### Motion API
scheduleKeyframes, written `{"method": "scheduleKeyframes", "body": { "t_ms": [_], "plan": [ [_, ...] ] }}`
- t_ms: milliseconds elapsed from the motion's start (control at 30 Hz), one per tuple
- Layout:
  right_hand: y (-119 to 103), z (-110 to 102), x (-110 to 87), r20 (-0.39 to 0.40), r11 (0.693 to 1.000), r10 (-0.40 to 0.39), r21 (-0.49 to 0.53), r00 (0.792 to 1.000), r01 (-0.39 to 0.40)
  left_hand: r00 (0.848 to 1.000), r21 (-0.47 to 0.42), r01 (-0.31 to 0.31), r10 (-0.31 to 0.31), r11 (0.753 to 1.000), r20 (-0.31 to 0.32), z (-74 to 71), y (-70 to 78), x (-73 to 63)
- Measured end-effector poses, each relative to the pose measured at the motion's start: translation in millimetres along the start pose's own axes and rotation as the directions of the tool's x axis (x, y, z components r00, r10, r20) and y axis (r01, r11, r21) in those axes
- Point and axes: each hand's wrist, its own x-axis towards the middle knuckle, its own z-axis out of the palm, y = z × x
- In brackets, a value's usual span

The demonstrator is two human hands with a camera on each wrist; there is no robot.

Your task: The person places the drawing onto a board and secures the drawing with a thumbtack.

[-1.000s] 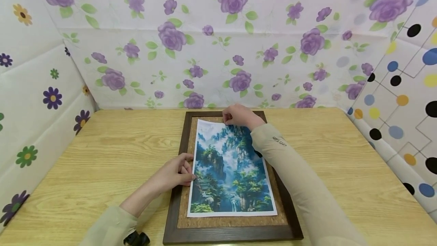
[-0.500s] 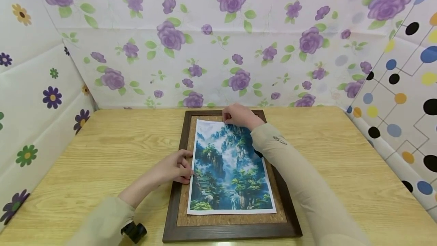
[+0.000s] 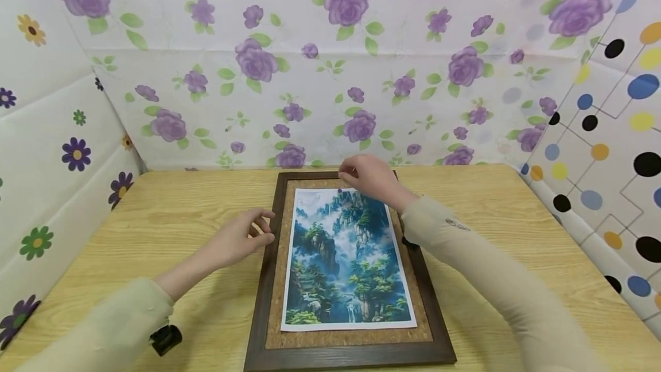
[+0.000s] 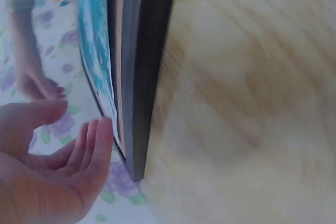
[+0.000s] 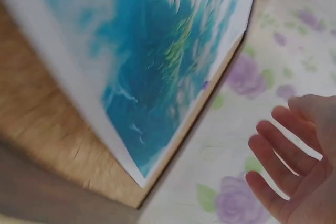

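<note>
A landscape print [image 3: 346, 263] of misty blue mountains and green trees lies on a cork board [image 3: 356, 336] with a dark brown wooden frame [image 3: 351, 356]. A small purple push pin [image 3: 339, 190] sticks in the print near the middle of its top edge; it also shows in the right wrist view. My right hand [image 3: 374, 181] hovers just above that edge, its fingers loosely bent around nothing. Beside the frame's left side is my left hand [image 3: 240, 240], fingers relaxed and spread, holding nothing. In the left wrist view, its fingertips appear close to the frame.
The board rests on a light wood-grain table [image 3: 181, 211]. A white sheet with purple roses [image 3: 310, 90] hangs behind it. Patterned sheets also stand at the left and right sides. A black strap with a device [image 3: 165, 339] sits on the left wrist.
My left hand has come off the print's left edge and moved left and up. My right hand has let go at the top edge and lifted slightly, uncovering the purple push pin.
</note>
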Motion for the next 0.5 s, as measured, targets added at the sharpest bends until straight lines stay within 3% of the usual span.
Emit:
{"method": "scheduleKeyframes", "body": {
  "t_ms": [133, 233, 300, 367, 433, 500],
  "plan": [
    [-4, -14, -28.0, -0.104, 0.998, -0.057, -0.021, 0.993, 0.055, 0.987, 0.195, -0.113, 0.132, 0.974, -0.089, -9.8, 5.7, -3.9],
    [-4, -26, -52.9, -0.187, 0.991, -0.126, -0.069, 0.974, 0.115, 0.968, 0.353, -0.169, 0.222, 0.920, -0.115, -17.8, 9.0, -9.3],
    [-4, -34, -68.5, -0.238, 0.982, -0.175, -0.110, 0.955, 0.153, 0.950, 0.466, -0.200, 0.287, 0.862, -0.123, -24.8, 9.6, -12.9],
    [-2, -42, -82.7, -0.279, 0.969, -0.229, -0.153, 0.933, 0.192, 0.926, 0.571, -0.236, 0.360, 0.786, -0.113, -33.2, 8.0, -16.2],
    [1, -50, -95.6, -0.299, 0.955, -0.275, -0.192, 0.914, 0.225, 0.899, 0.649, -0.281, 0.431, 0.707, -0.080, -42.6, 4.2, -19.4],
    [7, -56, -108.6, -0.286, 0.944, -0.301, -0.226, 0.910, 0.241, 0.868, 0.706, -0.336, 0.496, 0.623, -0.025, -51.8, -2.1, -21.4]
  ]
}}
